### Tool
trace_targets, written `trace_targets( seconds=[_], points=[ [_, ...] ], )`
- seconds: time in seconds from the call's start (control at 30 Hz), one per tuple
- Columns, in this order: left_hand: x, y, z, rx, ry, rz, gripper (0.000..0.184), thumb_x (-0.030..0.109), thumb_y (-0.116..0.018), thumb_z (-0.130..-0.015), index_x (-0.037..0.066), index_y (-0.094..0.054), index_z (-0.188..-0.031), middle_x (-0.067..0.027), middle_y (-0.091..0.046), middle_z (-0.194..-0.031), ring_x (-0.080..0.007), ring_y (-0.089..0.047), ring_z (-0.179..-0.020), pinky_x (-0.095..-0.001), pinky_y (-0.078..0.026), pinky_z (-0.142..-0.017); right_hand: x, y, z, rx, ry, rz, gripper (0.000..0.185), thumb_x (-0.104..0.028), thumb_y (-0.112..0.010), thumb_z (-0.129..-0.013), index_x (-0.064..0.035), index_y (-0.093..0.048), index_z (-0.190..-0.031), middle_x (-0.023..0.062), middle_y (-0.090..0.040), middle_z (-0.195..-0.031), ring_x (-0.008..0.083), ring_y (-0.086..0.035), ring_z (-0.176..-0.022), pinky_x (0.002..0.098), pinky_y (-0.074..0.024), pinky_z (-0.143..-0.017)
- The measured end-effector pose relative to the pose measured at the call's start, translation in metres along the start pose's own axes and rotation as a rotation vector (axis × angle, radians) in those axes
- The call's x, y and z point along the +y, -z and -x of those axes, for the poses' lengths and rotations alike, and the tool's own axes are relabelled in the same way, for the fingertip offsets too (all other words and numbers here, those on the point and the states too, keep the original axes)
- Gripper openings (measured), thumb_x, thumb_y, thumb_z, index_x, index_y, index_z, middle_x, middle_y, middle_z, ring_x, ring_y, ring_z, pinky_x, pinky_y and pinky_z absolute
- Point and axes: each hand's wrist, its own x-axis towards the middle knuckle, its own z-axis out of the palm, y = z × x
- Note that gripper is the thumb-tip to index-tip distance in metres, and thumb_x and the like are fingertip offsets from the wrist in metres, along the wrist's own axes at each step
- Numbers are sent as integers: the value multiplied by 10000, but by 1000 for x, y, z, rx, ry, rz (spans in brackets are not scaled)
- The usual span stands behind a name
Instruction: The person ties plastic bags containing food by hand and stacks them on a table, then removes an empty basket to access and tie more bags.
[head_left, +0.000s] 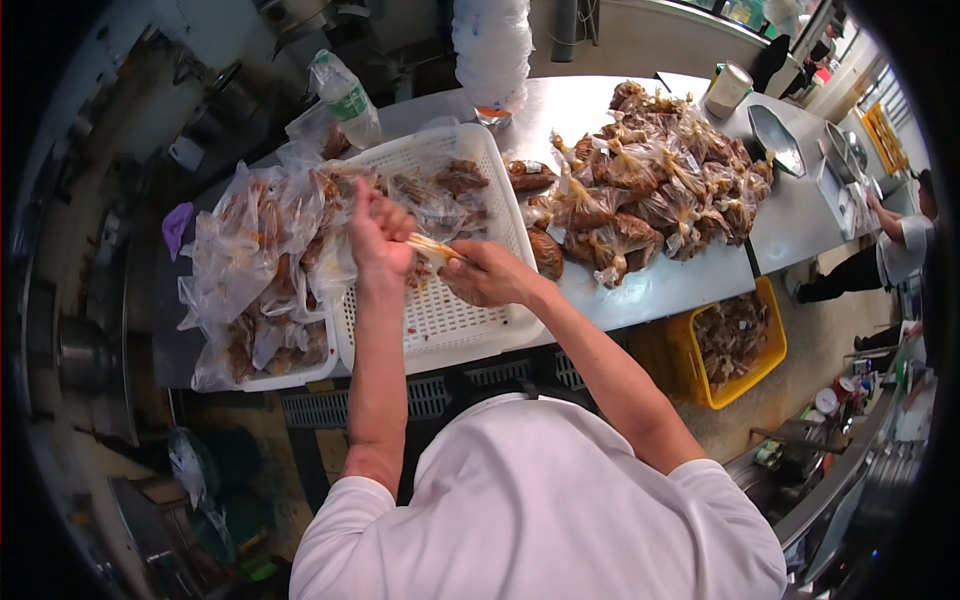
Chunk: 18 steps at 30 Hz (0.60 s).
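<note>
My left hand point(383, 232) is closed, thumb pointing up, above a white perforated basket point(440, 325). Pale orange strands point(432, 246), perhaps rubber bands, stretch from it to my right hand point(487, 273), whose fingers pinch their other end. Clear plastic point(335, 265) hangs beside my left wrist; whether my left hand also holds some of it is unclear. Bags of brown food point(462, 178) lie in the back of the basket. Left of it, more bags and loose clear plastic point(225, 255) are heaped over a second white basket point(290, 378).
A large pile of tied bags point(640, 185) covers the metal table point(640, 290) at right. Behind the basket stand a plastic bottle point(350, 105) and stacked clear containers point(492, 55). A yellow crate point(775, 340) of bags sits lower right. Another person point(905, 245) is at far right.
</note>
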Motion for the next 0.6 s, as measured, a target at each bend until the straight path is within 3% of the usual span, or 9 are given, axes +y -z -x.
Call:
trace_targets(
  seconds=[0.07,0.13,0.17,0.27,0.33,0.37,0.43,0.5,0.6],
  points=[
    [13,-6,9,-88,-127,-86,321,401,-682,-965,140,-534,-851,44,-403,-628,-71,-386,-548,-221,-369,-549,-3,3,4,16,-26,12,276,-236,-528,-1042,18,-569,-942,155,-568,-686,273,-561,-603,403,-460,-618],
    [21,-36,31,-157,-760,-838,321,339,-784,-875,90,-594,-941,8,-547,-746,-132,-551,-693,-276,-490,-716,1,8,9,166,35,188,289,-234,-538,-1027,24,-580,-903,192,-621,-694,390,-625,-679,472,-462,-627],
    [18,-48,44,-159,-753,-832,321,339,-784,-875,90,-594,-941,8,-547,-746,-132,-551,-693,-276,-490,-716,8,10,10,168,27,192,289,-234,-538,-1027,24,-580,-903,192,-621,-694,390,-625,-679,472,-462,-627],
    [0,-43,54,-714,-1087,-1672,349,207,-815,-809,51,-617,-1050,-68,-658,-940,-203,-631,-895,-336,-496,-879,19,15,2,210,189,286,205,-203,-649,-948,-6,-595,-936,166,-588,-729,330,-607,-707,425,-469,-686],
    [-23,28,22,-925,-649,-2094,390,172,-784,-799,21,-610,-1113,-112,-679,-1016,-251,-653,-885,-376,-514,-822,8,26,7,179,392,503,172,-176,-704,-879,-22,-630,-895,145,-588,-784,323,-618,-791,422,-459,-786],
    [-12,34,18,-918,-657,-2097,390,172,-784,-799,21,-610,-1113,-112,-679,-1016,-251,-653,-885,-376,-514,-822,9,33,9,178,399,507,172,-176,-704,-879,-22,-630,-895,145,-588,-784,323,-618,-791,422,-459,-786],
    [5,30,15,-842,-75,-1915,334,175,-725,-861,10,-597,-1122,-144,-672,-1015,-239,-664,-822,-367,-536,-765,10,47,12,188,438,763,71,-124,-698,-833,-54,-699,-847,152,-618,-849,358,-608,-916,427,-397,-873],
    [2,14,44,-785,-75,-1833,346,264,-688,-928,3,-604,-1139,-108,-672,-914,-223,-657,-740,-360,-539,-685,8,50,3,290,478,781,38,-73,-712,-791,-57,-715,-825,127,-613,-832,342,-619,-838,433,-451,-807],
    [-35,-17,93,-579,52,-805,400,364,-606,-1007,-11,-619,-1145,-44,-642,-847,-173,-649,-776,-324,-533,-733,-2,36,-23,523,314,64,107,24,-726,-794,-40,-718,-879,88,-667,-964,242,-666,-820,361,-528,-673]
  ],
)
